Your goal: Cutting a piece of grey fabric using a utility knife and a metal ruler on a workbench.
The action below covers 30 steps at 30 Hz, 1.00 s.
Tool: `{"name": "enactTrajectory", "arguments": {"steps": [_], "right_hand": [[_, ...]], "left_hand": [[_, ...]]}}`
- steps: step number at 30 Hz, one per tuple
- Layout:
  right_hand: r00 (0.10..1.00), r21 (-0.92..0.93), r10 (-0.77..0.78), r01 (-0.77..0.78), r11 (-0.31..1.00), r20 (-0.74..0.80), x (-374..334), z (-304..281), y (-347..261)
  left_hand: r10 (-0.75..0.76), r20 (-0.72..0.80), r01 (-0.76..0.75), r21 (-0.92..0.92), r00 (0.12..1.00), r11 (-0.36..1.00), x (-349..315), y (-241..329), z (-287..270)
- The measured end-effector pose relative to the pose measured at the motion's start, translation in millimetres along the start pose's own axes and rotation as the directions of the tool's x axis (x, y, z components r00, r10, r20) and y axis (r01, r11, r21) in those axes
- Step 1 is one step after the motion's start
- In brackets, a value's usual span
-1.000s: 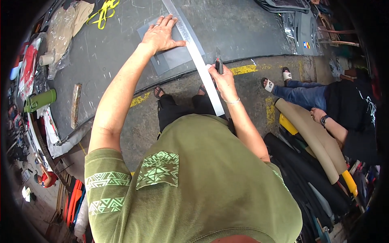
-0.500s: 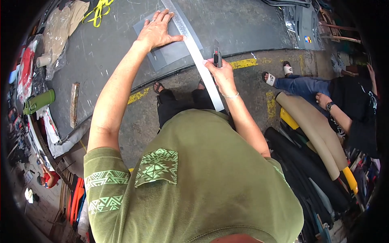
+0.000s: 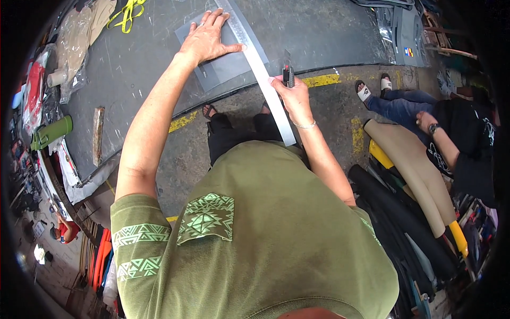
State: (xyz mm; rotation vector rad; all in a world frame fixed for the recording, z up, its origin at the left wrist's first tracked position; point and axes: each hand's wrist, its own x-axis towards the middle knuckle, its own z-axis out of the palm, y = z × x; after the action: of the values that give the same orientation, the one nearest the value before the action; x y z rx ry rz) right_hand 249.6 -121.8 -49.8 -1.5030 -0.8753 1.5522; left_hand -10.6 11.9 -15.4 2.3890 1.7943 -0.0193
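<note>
Pressing left hand (image 3: pixel 206 38), fingers spread flat, on grey plastic sheet (image 3: pixel 223 66) and long steel ruler (image 3: pixel 260 72) atop dark tabletop (image 3: pixel 133 74); gripping black utility knife (image 3: pixel 287 69) upright, right hand (image 3: pixel 291 94) fingers clenched, beside ruler's edge.

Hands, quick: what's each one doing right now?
Left hand: open, flat on the ruler and grey sheet.
Right hand: closed around a knife beside the ruler.

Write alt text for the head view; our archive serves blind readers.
Seen from above, a person's left hand presses a long metal ruler onto a grey sheet on a dark worktable, while the right hand holds a utility knife beside the ruler. Another person sits at right.
</note>
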Motion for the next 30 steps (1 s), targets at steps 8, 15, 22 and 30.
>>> {"name": "enactTrajectory", "arguments": {"steps": [8,15,22,30], "right_hand": [[1.0,-0.002,-0.004,0.004,1.0,0.005,0,-1,0],[1.0,-0.022,-0.005,0.005,1.0,0.012,3,-3,4],[1.0,-0.03,-0.022,0.022,0.999,0.009,4,-1,7],[1.0,-0.044,0.003,-0.003,0.999,-0.007,4,-3,4]], "left_hand": [[0.016,-0.042,-0.015,0.016,0.999,1.0,1,-3,6],[0.024,-0.074,-0.022,0.034,0.997,0.999,2,-3,13],[0.006,-0.076,-0.004,0.029,0.997,1.0,-1,-6,12],[-0.019,0.111,0.03,-0.097,0.994,0.995,-5,13,-30]]}}
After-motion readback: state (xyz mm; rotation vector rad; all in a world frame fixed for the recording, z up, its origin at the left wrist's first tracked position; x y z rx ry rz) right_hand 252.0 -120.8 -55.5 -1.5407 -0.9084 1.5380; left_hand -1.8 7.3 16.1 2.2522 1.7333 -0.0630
